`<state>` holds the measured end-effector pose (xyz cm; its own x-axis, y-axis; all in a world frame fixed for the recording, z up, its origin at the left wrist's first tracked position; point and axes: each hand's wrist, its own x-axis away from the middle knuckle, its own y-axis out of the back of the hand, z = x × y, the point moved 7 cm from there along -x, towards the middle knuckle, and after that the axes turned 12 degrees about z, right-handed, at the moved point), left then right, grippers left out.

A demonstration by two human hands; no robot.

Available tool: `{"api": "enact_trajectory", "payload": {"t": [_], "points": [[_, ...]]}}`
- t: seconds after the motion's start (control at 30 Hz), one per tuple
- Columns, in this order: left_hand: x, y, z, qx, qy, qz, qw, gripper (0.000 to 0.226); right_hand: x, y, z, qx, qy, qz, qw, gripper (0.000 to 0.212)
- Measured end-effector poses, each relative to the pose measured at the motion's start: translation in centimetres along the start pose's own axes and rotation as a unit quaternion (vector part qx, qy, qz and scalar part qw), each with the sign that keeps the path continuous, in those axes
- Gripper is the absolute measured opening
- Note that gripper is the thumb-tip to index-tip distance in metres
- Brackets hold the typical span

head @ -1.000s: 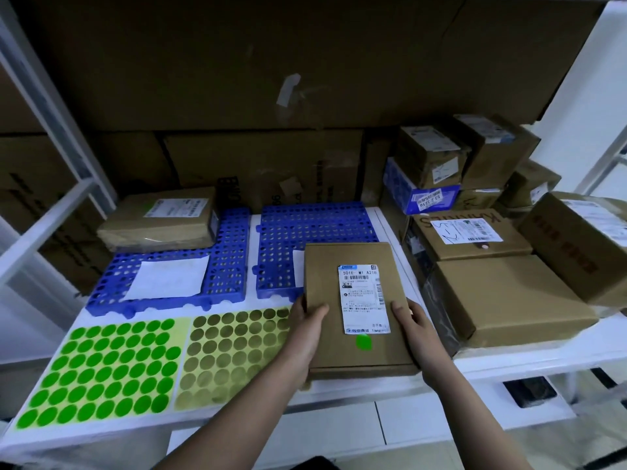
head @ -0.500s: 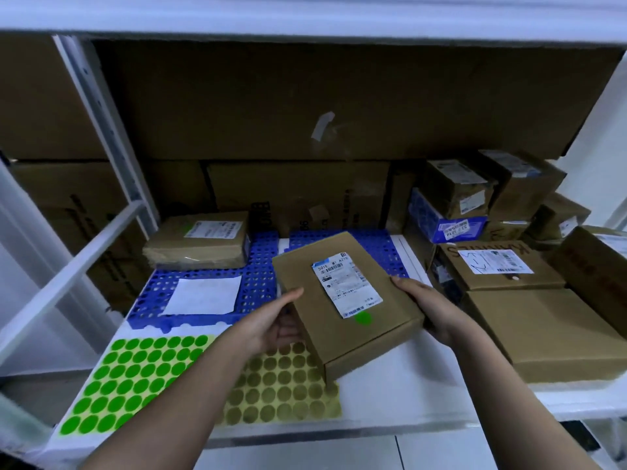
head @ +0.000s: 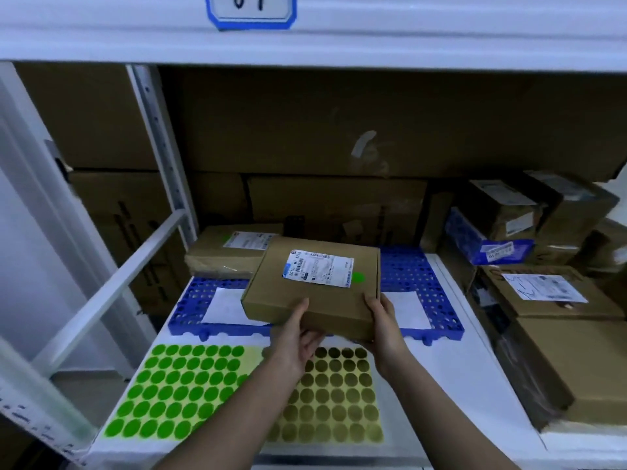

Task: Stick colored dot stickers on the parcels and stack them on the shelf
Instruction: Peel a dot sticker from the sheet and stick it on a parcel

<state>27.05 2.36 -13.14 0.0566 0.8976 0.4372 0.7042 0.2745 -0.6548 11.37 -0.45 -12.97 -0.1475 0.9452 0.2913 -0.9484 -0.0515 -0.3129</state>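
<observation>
Head view: parcel (head: pixel 315 286), green dot (head: pixel 358 277) on, is being lifted off the shelf (head: pixel 475 374).
Left hand (head: pixel 298 337): gripping its near-left edge.
Right hand (head: pixel 385 329): gripping its near-right corner.
Destination: stacked parcel (head: pixel 230 249), beyond left hand, is waiting.

Cut-off "01" on shelf tag (head: pixel 250 10); parcel label (head: pixel 318 268) text illegible.
</observation>
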Motion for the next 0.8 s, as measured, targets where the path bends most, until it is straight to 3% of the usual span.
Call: {"api": "enact_trajectory", "payload": {"t": [0.13,0.27,0.5,0.8], "points": [[0.1,2.3,-2.9,-0.013,-0.027,-0.037,0.999,0.065,-1.2,-0.9,0.0,0.002,-0.026,-0.007,1.000,0.049],[0.4,5.2,-7.4,-0.044,-0.083,-0.073,0.993,0.044,-2.7,-2.0,0.2,0.016,-0.040,-0.007,0.999,0.051],[0.9,8.7,-13.1,-0.084,-0.166,-0.099,0.977,0.037,-5.4,-7.9,2.1,0.058,-0.017,-0.005,0.998,0.039],[-3.5,13.2,-22.9,-0.163,-0.157,-0.124,0.966,0.076,-9.5,-15.8,4.3,0.154,-0.010,0.060,0.986,0.053]]}}
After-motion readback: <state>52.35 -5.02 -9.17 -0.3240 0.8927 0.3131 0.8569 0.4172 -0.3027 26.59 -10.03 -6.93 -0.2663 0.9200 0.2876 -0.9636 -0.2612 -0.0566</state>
